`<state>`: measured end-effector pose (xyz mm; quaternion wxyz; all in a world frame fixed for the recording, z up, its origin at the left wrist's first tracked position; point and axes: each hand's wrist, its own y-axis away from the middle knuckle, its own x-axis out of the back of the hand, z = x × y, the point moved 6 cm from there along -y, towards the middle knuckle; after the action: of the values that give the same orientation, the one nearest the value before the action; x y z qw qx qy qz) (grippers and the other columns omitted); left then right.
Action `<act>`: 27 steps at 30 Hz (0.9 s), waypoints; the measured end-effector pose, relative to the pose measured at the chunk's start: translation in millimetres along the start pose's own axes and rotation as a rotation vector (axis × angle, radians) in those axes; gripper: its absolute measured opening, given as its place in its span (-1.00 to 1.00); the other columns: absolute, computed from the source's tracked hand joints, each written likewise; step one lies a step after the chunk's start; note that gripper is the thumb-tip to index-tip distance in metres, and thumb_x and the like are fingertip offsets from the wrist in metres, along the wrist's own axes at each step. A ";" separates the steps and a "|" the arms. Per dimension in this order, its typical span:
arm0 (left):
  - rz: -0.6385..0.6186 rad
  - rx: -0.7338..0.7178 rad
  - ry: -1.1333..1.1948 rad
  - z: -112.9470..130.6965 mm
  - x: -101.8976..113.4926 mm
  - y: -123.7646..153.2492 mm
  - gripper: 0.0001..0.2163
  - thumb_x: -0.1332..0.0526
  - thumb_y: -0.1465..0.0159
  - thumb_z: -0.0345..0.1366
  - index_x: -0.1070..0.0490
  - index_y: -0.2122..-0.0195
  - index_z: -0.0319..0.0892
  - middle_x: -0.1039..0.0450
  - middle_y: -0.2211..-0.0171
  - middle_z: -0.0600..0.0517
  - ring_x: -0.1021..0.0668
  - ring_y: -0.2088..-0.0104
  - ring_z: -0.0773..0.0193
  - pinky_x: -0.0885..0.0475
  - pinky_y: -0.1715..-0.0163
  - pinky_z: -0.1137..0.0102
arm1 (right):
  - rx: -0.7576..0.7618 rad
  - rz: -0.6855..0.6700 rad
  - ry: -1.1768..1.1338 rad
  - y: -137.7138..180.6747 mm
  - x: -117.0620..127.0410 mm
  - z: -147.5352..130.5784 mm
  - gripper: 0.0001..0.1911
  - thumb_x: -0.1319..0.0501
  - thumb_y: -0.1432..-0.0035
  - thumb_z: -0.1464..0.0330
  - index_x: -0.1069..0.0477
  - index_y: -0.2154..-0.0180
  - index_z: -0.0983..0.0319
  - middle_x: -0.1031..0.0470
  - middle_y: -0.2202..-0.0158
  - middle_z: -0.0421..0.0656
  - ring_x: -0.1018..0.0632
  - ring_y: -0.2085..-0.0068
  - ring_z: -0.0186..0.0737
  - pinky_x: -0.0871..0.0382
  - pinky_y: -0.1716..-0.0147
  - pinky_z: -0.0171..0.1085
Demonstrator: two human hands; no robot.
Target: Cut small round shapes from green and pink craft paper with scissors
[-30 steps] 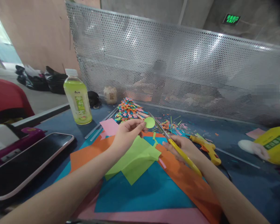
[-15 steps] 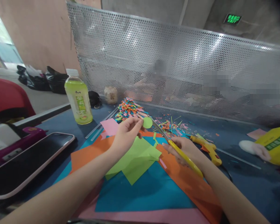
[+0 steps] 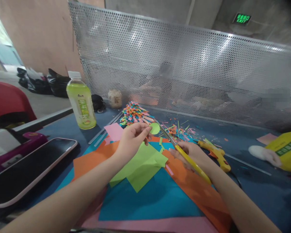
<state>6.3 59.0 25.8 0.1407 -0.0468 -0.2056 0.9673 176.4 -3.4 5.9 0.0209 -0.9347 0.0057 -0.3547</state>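
Note:
My left hand (image 3: 132,139) pinches a small round piece of green paper (image 3: 155,128) and holds it up above the sheets. My right hand (image 3: 192,153) grips yellow-handled scissors (image 3: 181,152), whose blades point up and left and meet the round piece's right edge. Below the hands lie sheets of coloured paper: a folded green sheet (image 3: 140,166), a blue sheet (image 3: 155,197), orange sheets (image 3: 196,187) and a pink one (image 3: 145,224) at the near edge.
A heap of coloured paper strips (image 3: 134,114) lies behind the hands, with scraps scattered to its right. A green drink bottle (image 3: 80,102) stands at left, a phone (image 3: 26,170) nearer. A yellow glue gun (image 3: 214,154) and yellow bag (image 3: 285,150) lie right. A perforated metal screen (image 3: 184,64) closes the back.
The left hand has turned the round green piece slightly against the scissor blades. Both hands stay almost where they were.

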 end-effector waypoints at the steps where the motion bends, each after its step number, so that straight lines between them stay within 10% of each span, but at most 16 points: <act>1: 0.005 0.001 0.000 0.2 0.2 0.0 -0.86 -0.21 -0.12 -0.26 -0.37 0.45 -0.24 -0.39 0.64 0.10 -0.40 0.67 0.44 -0.35 0.66 0.51 | -0.003 -0.002 0.004 0.1 0.0 0.2 -0.58 -0.20 0.07 0.03 -0.10 0.62 0.18 0.03 0.79 -0.41 -0.10 0.74 -0.46 0.11 0.73 -0.38; 27: 0.150 -0.014 0.010 8.8 6.7 1.6 -0.92 -0.25 -0.03 -0.34 -0.45 0.44 -0.23 -0.41 0.58 0.10 -0.41 0.65 0.45 -0.36 0.64 0.50 | -0.031 -0.026 0.035 3.5 -0.5 -7.9 -0.58 -0.17 0.03 0.04 -0.08 0.62 0.16 0.03 0.79 -0.42 -0.10 0.74 -0.46 0.08 0.73 -0.39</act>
<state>-1.8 56.2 33.0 0.0684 -0.0677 -0.2076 0.9735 170.8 -7.2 11.4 0.0018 -0.9285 -0.0005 -0.3713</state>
